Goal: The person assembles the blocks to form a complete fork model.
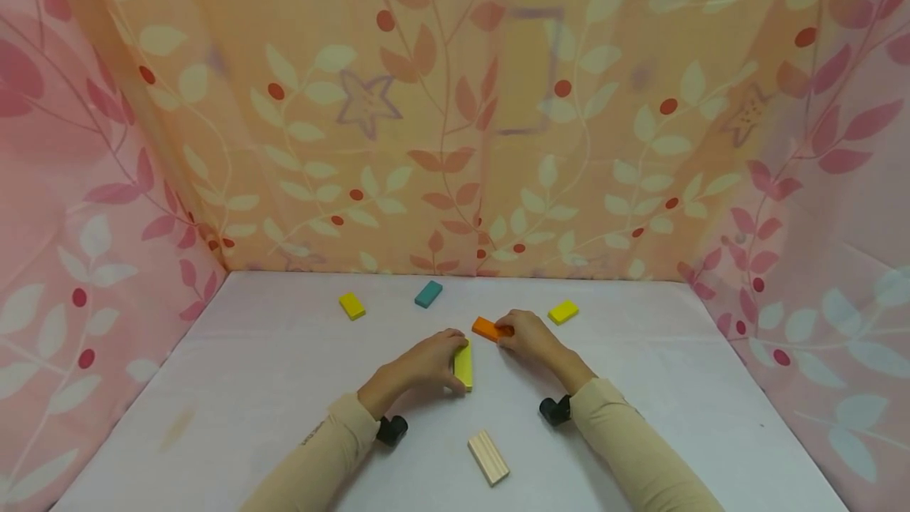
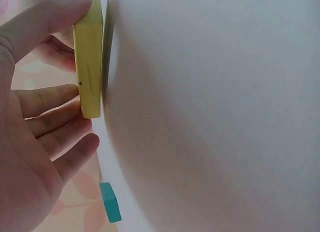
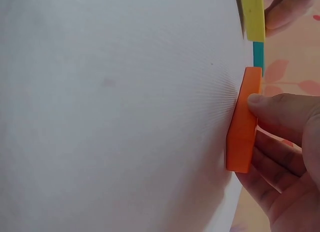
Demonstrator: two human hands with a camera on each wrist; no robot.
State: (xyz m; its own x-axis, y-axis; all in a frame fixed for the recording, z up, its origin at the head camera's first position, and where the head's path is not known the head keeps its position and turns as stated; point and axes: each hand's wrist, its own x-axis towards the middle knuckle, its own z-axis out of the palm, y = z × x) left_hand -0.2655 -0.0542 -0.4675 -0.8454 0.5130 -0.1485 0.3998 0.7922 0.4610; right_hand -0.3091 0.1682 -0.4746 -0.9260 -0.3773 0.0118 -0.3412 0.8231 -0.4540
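Left hand (image 1: 426,363) grips a yellow block (image 1: 464,371), mid-scene; right hand (image 1: 529,335) pinches an orange block (image 1: 486,329) — slightly farther and right of it. Teal block (image 1: 429,294) lies beyond, left of both — plain wooden block (image 1: 488,457) at the near side, untouched.

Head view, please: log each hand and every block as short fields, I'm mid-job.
Left hand: holds a yellow block
Right hand: holds the orange block
Held blocks: apart, not touching
Farther back, left to right: second yellow block, teal block, third yellow block
Nearest the person: wooden block, lying on the white surface
Block count: six
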